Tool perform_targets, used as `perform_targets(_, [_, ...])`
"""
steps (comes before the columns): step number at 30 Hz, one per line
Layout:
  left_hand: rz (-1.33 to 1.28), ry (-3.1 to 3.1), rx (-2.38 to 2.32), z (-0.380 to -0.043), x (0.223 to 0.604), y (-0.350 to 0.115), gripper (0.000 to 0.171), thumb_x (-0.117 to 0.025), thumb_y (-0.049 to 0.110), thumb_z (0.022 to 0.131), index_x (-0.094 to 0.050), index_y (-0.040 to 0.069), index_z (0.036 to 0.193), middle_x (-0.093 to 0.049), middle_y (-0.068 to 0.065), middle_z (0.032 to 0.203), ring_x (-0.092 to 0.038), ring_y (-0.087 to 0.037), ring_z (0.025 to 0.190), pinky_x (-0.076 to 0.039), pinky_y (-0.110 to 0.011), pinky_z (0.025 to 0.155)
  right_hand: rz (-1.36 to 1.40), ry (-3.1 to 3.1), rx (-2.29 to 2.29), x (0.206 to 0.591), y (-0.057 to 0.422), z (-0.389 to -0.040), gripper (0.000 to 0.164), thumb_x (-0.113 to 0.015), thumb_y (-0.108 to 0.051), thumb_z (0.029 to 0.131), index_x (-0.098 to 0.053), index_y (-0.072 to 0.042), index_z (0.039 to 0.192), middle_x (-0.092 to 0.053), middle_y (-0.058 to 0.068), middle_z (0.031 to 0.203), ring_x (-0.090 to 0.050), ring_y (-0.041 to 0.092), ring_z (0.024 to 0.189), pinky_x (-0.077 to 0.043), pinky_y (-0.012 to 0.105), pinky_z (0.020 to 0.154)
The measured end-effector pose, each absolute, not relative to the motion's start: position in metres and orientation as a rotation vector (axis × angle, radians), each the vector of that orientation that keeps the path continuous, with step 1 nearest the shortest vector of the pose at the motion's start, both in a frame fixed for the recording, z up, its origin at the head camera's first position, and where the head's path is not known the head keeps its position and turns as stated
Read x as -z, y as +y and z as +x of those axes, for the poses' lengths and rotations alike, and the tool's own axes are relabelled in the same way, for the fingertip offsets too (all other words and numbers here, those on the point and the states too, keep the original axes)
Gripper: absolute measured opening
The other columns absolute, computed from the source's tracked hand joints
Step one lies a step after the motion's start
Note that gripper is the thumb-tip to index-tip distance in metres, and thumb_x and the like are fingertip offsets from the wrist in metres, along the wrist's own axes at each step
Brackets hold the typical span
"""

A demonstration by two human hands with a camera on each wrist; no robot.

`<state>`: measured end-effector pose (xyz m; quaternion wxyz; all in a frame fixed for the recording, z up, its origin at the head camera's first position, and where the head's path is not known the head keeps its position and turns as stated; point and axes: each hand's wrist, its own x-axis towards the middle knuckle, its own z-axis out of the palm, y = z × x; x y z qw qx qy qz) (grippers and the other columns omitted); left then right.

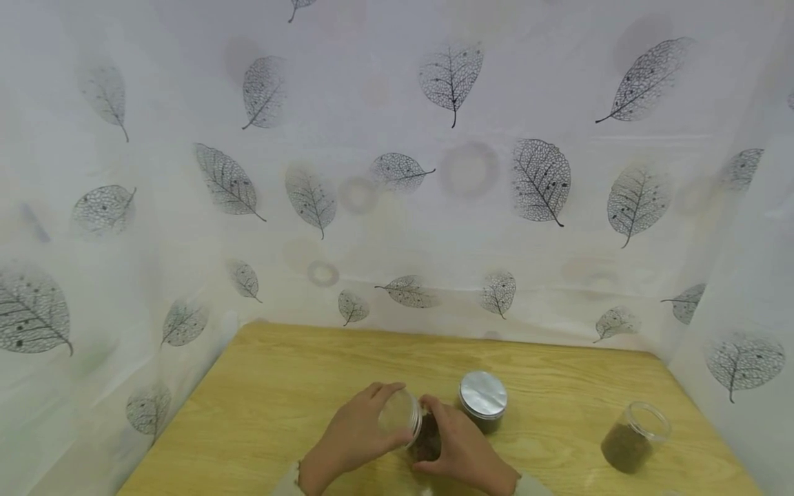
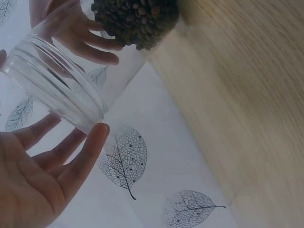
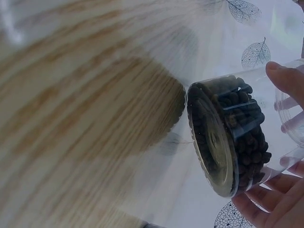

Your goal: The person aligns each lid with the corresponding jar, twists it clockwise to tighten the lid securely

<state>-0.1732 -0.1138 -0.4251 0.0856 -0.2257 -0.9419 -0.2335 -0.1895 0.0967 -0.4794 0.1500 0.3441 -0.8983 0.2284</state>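
Note:
Between my hands is a clear jar (image 1: 428, 441), tilted on its side, with dark brown bean-like pieces (image 3: 244, 133) gathered toward its base. My right hand (image 1: 462, 444) grips the jar's body, its thumb and fingers on opposite sides. My left hand (image 1: 360, 427) holds the clear threaded end (image 2: 59, 80), with fingertips at its rim in the left wrist view. Through the clear wall, the right hand's fingers (image 2: 95, 45) show behind the jar. In the right wrist view the jar's round base (image 3: 213, 137) faces the camera. The left palm is hidden in the head view.
Just beyond my right hand stands a jar with a silver lid (image 1: 484, 394) and dark contents. Farther right is a lidless clear jar (image 1: 633, 437) partly filled with brown pieces. The wood-grain table (image 1: 279, 386) meets leaf-printed sheeting (image 1: 397, 241) at the back and sides.

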Motion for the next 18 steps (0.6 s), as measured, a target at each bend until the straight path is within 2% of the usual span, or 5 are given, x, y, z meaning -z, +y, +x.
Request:
perform_targets(6, [-0.774, -2.718, 0.656, -0.176, 0.430, -0.118, 0.067, -0.062, 0.058, 0.078, -0.048, 0.024, 0.134, -0.057, 0.003, 0.120, -0.061, -0.018, 0.100, -0.054, -0.035, 0.071, 0.998, -2.566, -0.659, 0.479, 0.097, -0.190, 0.092, -0.086, -0.044, 0.059, -0.042, -0.004, 0.130, -0.062, 0.006, 0.115, -0.062, 0.020, 0.099, -0.054, 0.036, 0.083])
perform_targets(13, [-0.956, -2.675, 0.724, -0.181, 0.429, -0.124, 0.068, -0.070, 0.046, 0.077, -0.042, 0.029, 0.137, -0.051, 0.007, 0.130, -0.055, -0.017, 0.114, -0.052, -0.040, 0.089, 1.003, -2.558, -0.663, 0.478, 0.097, -0.192, 0.093, -0.087, -0.043, 0.057, -0.042, -0.005, 0.129, -0.063, 0.004, 0.112, -0.062, 0.018, 0.096, -0.054, 0.034, 0.080])
perform_targets(18, [-1.070, -2.626, 0.749, -0.183, 0.429, -0.128, 0.074, -0.072, 0.045, 0.077, -0.038, 0.029, 0.141, -0.048, 0.005, 0.135, -0.052, -0.018, 0.119, -0.050, -0.042, 0.094, 1.016, -2.543, -0.658, 0.478, 0.097, -0.192, 0.094, -0.088, -0.041, 0.056, -0.042, -0.003, 0.129, -0.063, 0.005, 0.110, -0.062, 0.018, 0.095, -0.054, 0.034, 0.080])
